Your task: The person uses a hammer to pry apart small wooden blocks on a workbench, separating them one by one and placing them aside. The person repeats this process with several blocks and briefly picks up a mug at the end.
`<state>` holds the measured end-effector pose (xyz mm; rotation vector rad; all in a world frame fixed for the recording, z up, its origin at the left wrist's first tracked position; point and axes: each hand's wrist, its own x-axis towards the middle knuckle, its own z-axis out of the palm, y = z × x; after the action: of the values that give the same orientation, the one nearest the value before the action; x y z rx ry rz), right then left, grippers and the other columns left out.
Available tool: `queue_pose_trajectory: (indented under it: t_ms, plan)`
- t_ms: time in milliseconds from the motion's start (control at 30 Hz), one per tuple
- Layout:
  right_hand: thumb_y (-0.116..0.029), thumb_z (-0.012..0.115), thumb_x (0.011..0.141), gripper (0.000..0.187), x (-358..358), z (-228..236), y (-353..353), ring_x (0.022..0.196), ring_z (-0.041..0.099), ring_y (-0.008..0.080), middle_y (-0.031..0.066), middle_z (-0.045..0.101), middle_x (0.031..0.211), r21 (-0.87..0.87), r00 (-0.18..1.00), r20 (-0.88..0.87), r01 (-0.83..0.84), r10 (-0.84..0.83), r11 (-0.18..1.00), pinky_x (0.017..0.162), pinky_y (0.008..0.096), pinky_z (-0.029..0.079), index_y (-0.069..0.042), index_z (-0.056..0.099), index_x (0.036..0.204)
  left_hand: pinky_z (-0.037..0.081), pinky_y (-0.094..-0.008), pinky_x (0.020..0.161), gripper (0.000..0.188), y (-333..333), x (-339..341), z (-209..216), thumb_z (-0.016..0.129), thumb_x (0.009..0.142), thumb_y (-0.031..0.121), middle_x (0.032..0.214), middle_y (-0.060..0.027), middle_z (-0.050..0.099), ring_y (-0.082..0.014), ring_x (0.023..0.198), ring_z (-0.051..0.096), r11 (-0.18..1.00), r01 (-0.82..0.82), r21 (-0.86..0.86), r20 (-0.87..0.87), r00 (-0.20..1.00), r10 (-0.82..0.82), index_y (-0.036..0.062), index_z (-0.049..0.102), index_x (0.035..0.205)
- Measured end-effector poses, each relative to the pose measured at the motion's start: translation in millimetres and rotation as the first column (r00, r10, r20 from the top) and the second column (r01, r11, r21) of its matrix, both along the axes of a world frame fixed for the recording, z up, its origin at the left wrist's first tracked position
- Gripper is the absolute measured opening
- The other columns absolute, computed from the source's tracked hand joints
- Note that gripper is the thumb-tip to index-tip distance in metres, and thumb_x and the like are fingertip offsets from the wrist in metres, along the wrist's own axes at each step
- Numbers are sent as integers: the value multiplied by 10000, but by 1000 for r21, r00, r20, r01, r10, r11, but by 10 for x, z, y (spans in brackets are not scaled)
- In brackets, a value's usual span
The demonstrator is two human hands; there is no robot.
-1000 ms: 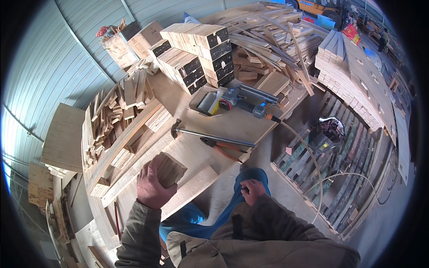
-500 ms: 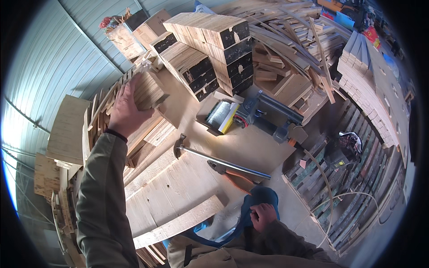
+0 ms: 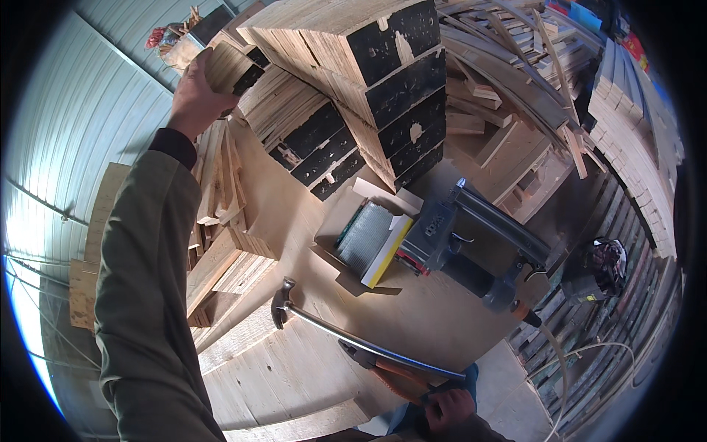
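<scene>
At the far left my left hand point(image 3: 197, 99) is closed round a wooden block point(image 3: 227, 68) with a dark end, its thumb on the near side. The block is held beside the back of the shorter stack of black-ended wood blocks point(image 3: 294, 121). Low in the middle, my right hand point(image 3: 448, 409) is loosely curled, dim, with nothing visible in it. It is close to the end of a claw hammer point(image 3: 353, 337) and the orange handles of a pair of pincers point(image 3: 394, 376). A grey nail gun point(image 3: 449, 243) lies on the board surface, beside an open carton of metal fasteners point(image 3: 366, 234).
A taller stack of black-ended blocks point(image 3: 401, 96) rises at the back centre. Loose offcuts point(image 3: 221, 177) lie at left, scrap strips point(image 3: 501, 44) at back right. An air hose point(image 3: 556, 346) runs from the nail gun over a slatted pallet point(image 3: 611, 324). A black container point(image 3: 593, 276) stands there.
My left hand has carried the block up and away, from above the loose wood pile to beside the back stack. My view has shifted closer to the stacks; my right hand appears lower.
</scene>
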<state>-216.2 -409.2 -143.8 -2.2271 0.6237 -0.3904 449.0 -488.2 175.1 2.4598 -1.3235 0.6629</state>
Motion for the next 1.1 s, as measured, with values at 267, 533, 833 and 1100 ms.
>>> queue_pose_trajectory:
  t_ms: [267,533,833,1100]
  plan:
    - [-206,779,831,232,-26,-65,19,857,669,374,150,690,944,-21,999,-21,46,-47,999,737,507,555,-90,725,1024,447,-462,1203,1083,-313,421,-166,931,705,254,1507,-245,553,-417,1406,529,998,-65,-10,141,988,66,81,399,1633]
    - [-184,766,832,197,-13,-21,1,862,678,385,162,694,940,2,998,-32,54,-54,999,757,514,566,-80,717,992,463,-459,1179,1069,-119,473,-537,949,740,362,1507,-261,564,-408,1414,536,983,-148,-113,32,988,152,70,413,1618]
    - [-190,775,820,177,14,9,-11,836,675,383,152,692,932,18,995,-13,97,-97,995,732,505,558,-91,722,957,550,-408,999,788,-85,606,-763,815,906,315,1251,-273,749,-366,1158,731,958,-192,-212,-321,940,117,-28,527,1553]
    - [-198,783,810,182,19,-61,39,801,668,370,137,688,905,-10,993,-8,119,-119,993,702,494,550,-92,715,941,557,-408,978,702,-164,606,-863,770,946,301,1216,-276,756,-354,1117,745,937,-194,-291,-209,968,135,-44,557,1519]
